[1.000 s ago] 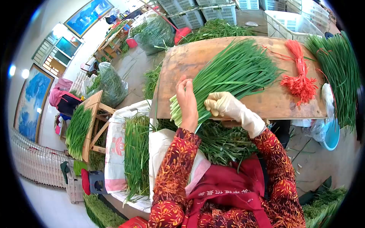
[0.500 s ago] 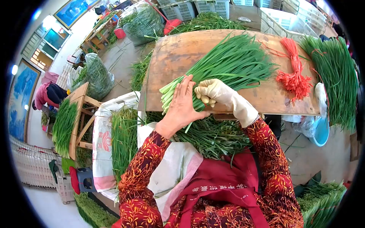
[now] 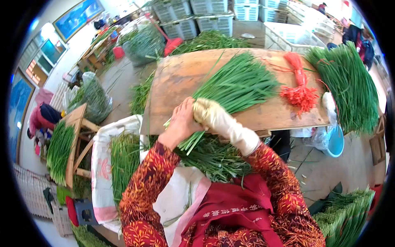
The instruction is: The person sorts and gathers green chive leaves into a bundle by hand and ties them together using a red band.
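Note:
A bunch of long green stalks [image 3: 242,82] lies slanted on the wooden board [image 3: 177,74], leaves toward the upper right. My bare left hand [image 3: 182,122] is wrapped round its pale stem end near the board's front edge. Against it, my right hand [image 3: 212,116], in a cream glove, closes round the same stems from the right. Some stem ends stick out below the hands. To the right on the board lies a bundle of red ties [image 3: 299,84].
More green bunches [image 3: 347,86] stand at the board's right end, above a blue basin [image 3: 334,142]. A white-lined crate of greens [image 3: 123,160] is at left. Stacked crates [image 3: 214,22] stand behind. A person in pink [image 3: 39,117] bends at far left; another person [image 3: 362,43] is far right.
My left hand has gone from lying against the stems, fingers spread, to wrapping round them. My right hand has closed in beside it, and the stem ends have shifted down past the board's edge.

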Action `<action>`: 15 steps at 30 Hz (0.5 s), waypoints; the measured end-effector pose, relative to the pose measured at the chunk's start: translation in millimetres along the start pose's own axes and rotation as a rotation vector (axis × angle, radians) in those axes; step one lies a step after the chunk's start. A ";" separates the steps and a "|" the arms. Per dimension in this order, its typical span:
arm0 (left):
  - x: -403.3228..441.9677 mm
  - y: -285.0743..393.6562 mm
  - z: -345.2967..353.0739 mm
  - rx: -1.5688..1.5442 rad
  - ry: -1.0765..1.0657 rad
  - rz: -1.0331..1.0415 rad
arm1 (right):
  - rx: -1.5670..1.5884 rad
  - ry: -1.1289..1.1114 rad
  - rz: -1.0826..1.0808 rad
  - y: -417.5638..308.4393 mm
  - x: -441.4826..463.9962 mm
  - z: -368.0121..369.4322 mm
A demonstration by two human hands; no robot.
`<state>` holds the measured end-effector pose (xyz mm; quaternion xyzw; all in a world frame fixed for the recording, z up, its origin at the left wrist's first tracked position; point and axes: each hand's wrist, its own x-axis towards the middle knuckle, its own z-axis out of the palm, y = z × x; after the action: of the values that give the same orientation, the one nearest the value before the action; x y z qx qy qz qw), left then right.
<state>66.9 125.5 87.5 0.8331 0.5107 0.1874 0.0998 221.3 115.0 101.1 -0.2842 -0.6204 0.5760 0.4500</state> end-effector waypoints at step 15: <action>46.9 1.0 -58.7 -0.374 -0.636 -0.237 | -0.243 -0.025 0.188 10.8 95.3 -0.8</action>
<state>62.6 165.3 151.1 0.7524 0.5041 -0.0031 0.4241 178.9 200.2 112.5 -0.3863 -0.6616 0.5399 0.3487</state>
